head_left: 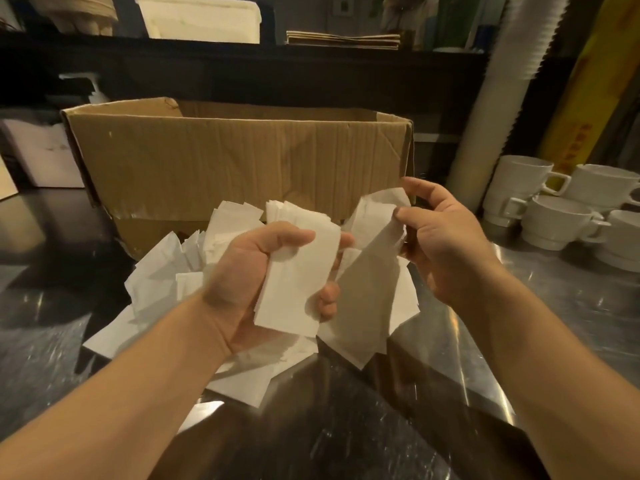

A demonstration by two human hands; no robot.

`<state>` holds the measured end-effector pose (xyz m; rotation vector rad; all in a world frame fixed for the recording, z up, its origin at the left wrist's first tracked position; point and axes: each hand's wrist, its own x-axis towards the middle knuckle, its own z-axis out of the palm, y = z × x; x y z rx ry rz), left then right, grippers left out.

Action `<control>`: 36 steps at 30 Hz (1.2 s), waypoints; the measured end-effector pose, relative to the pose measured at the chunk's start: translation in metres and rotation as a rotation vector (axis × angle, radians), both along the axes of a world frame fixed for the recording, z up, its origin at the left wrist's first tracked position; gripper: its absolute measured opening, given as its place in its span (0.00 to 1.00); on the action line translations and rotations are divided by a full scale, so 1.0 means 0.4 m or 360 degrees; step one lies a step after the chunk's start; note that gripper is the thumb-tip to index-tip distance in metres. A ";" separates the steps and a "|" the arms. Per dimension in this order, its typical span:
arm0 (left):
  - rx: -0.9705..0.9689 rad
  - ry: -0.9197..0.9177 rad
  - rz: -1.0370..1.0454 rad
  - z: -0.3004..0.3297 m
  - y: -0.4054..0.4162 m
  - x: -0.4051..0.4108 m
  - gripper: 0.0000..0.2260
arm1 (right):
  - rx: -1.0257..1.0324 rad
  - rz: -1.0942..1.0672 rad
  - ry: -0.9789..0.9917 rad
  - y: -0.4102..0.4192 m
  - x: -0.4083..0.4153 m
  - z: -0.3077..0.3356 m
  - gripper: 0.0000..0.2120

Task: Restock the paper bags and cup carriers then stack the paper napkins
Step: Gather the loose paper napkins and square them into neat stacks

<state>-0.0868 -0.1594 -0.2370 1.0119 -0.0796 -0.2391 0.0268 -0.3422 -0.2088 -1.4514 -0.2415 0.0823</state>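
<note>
Napkin stage judged under way. A small stack of napkins [298,282] is gripped in the left hand [263,271], fingers curled round it. A few more napkins [375,220] are pinched between thumb and fingers of the right hand [446,244]. A loose heap of napkins [166,271] is spread on the steel counter [554,306], near side of a cardboard box [235,157]; most is left unstacked. Flat brown paper bags [343,39] are seen on the far shelf. Cup carriers cannot be made out. The box's inside is hidden. White cups [554,216] stand at right.
</note>
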 end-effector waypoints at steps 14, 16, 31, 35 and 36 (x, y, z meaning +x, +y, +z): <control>-0.0016 0.0053 0.0161 0.014 -0.031 -0.006 0.17 | 0.0745 0.0614 -0.0270 -0.026 -0.009 0.000 0.15; -0.0051 0.0096 0.0179 0.013 -0.030 -0.005 0.14 | 0.0380 0.0268 -0.0380 -0.023 -0.005 -0.002 0.17; 0.0244 -0.0025 0.0313 0.024 -0.034 -0.019 0.19 | -0.0986 0.0547 -0.0064 -0.020 0.001 0.005 0.09; 0.0071 0.0028 0.0303 0.014 -0.023 -0.005 0.23 | -0.0691 0.0492 -0.0150 -0.027 0.005 0.006 0.05; -0.0011 0.0044 0.0305 0.012 -0.019 0.000 0.24 | -0.0574 0.0519 -0.0153 -0.034 0.005 0.010 0.06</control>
